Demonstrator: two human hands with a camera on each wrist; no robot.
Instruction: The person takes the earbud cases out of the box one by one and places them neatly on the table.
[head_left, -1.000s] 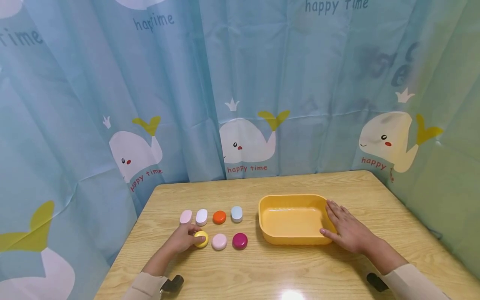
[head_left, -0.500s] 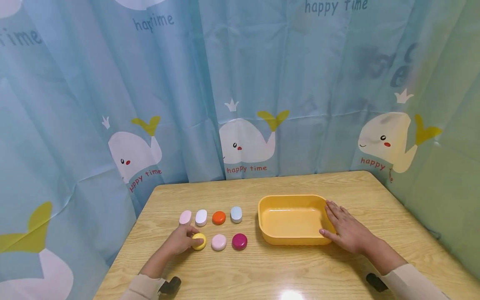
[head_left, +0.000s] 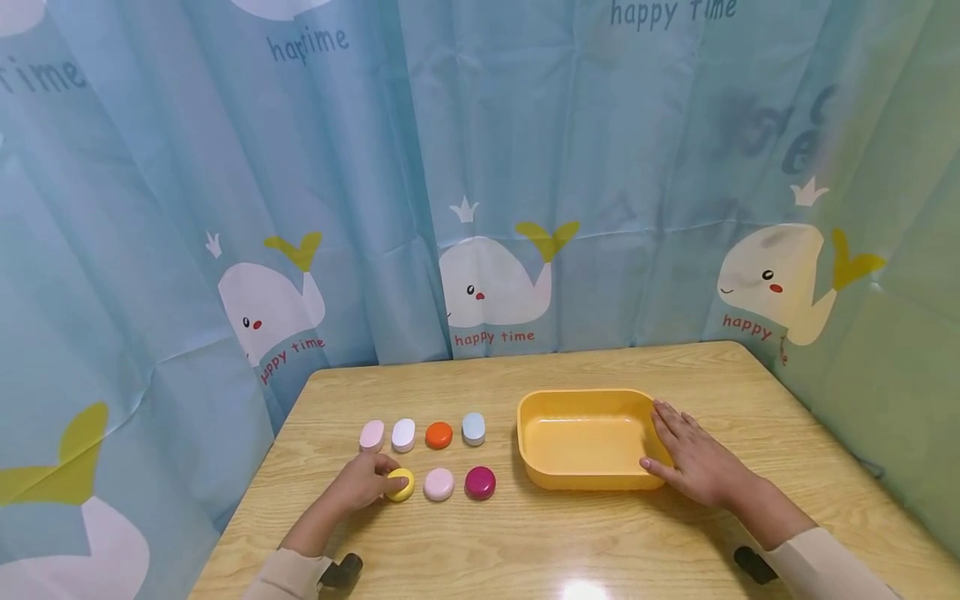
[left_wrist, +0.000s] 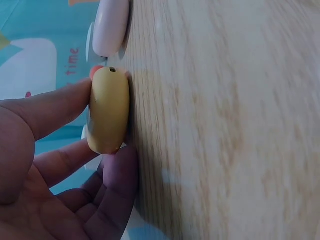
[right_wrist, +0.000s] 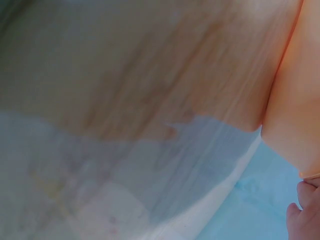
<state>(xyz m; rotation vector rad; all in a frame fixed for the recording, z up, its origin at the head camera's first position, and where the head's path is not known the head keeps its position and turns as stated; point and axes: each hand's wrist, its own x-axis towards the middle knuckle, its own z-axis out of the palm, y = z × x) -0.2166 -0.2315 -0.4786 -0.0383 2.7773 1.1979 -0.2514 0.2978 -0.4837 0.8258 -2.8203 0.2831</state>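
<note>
My left hand [head_left: 365, 482] pinches a round yellow case [head_left: 401, 485] on the table, its thumb on the top. In the left wrist view the yellow case [left_wrist: 109, 110] shows a small dark slot in its side, and fingertips touch its lower edge. Beside it lie a round pale pink case [head_left: 438, 484] and a round magenta case [head_left: 480, 483]. My right hand [head_left: 697, 458] rests against the right end of a yellow rectangular basin [head_left: 592, 482], fingers straight on its rim. In the right wrist view only part of the hand shows, next to the basin [right_wrist: 295, 100].
A back row holds an oval pink case [head_left: 372, 435], an oval white case [head_left: 403, 434], a round orange case [head_left: 438, 434] and an oval light blue case [head_left: 473, 427]. The wooden table [head_left: 487, 550] ends at a blue whale-print curtain [head_left: 600, 283].
My left hand has shifted the yellow case slightly to the left and toward me, away from the pale pink one. The right hand and the basin have stayed in place.
</note>
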